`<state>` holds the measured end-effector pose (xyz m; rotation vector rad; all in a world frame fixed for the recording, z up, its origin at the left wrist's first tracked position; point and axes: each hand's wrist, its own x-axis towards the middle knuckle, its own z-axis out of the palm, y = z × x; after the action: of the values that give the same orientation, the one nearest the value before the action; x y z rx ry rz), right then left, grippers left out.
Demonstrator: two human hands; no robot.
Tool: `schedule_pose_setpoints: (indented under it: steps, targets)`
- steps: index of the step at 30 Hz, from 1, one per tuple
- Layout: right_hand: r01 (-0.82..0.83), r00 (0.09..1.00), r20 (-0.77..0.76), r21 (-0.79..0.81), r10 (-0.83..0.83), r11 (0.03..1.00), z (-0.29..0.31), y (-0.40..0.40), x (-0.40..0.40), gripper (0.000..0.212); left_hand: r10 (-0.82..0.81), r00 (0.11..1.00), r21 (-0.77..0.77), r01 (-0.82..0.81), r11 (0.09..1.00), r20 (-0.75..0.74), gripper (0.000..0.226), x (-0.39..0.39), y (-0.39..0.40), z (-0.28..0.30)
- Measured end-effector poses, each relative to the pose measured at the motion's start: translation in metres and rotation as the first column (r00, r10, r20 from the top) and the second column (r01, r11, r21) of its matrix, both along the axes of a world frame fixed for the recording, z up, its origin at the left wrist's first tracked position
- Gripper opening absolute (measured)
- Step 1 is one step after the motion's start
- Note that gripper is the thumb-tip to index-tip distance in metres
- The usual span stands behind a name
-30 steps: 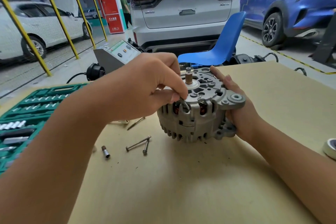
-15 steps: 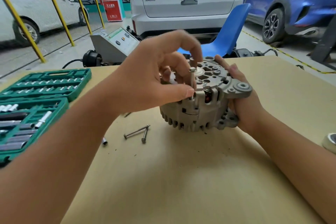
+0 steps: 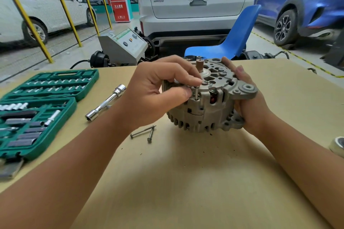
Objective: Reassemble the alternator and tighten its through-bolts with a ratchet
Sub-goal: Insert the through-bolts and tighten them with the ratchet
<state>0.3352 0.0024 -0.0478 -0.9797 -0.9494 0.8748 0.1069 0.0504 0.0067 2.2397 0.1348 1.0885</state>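
At the far left an open green socket case (image 3: 42,109) lies on the tan table (image 3: 186,182), its trays filled with sockets and bits. Just right of the case a chrome extension bar (image 3: 106,103) lies slanted on the table, its larger socket end toward the near edge.

The left hand (image 3: 158,95) reaches in from the lower left and rests against the left side of the alternator. Its thumb and forefinger pinch the top of a through-bolt (image 3: 196,92), which stands upright with its lower end entering a hole in the housing rim; much of the shank is exposed above the hole. The other fingers are curled over the alternator's top edge.

Below that hand two loose bolts (image 3: 144,132) lie on the table, crossing near their upper ends, close to the alternator's near left side but apart from it.

The alternator (image 3: 208,102) sits on the table a little right of centre, shaft (image 3: 199,64) pointing up, vented grey housing toward the camera, mounting ear (image 3: 246,88) at its right.

The right hand (image 3: 247,102) grips the alternator's right side: fingers wrapped over the far top rim, palm against the housing below the ear.

At the far right edge a roll of tape (image 3: 337,146) lies on the table, partly out of view.

Beyond the table stand a grey machine (image 3: 122,47), a blue chair (image 3: 229,42) and parked cars.
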Motion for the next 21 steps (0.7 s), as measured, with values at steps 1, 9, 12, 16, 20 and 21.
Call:
schedule_pose_setpoints:
  steps: [1,9,12,16,20,21]
  targets:
    - [0.002,1.000,-0.004,-0.001,-0.002,1.000,0.000,0.000,0.000,0.061,0.008,1.000,0.007,-0.008,1.000,-0.005,0.022,0.000,0.000,0.000]
    - [0.030,1.000,-0.002,-0.027,-0.030,0.999,0.002,0.000,0.000,0.045,0.143,0.989,0.101,-0.139,0.985,-0.034,0.011,0.005,-0.003,-0.003]
    - [0.055,0.998,0.006,-0.048,-0.055,0.997,0.004,0.000,-0.002,0.042,0.159,0.987,0.072,-0.159,0.985,0.015,0.003,0.008,-0.006,-0.004]
    - [0.067,0.998,0.000,-0.069,-0.067,0.995,0.005,0.001,-0.001,0.042,0.199,0.979,0.047,-0.201,0.978,0.046,0.003,0.011,-0.012,-0.005]
    - [0.047,0.999,0.026,-0.020,-0.046,0.999,0.002,-0.001,0.000,0.043,0.143,0.988,-0.099,-0.137,0.986,0.062,0.022,-0.005,-0.001,0.002]
    - [0.036,0.999,0.027,-0.005,-0.036,0.999,0.001,0.000,0.000,0.042,0.223,0.971,-0.159,-0.208,0.965,0.080,0.026,-0.013,0.009,0.004]
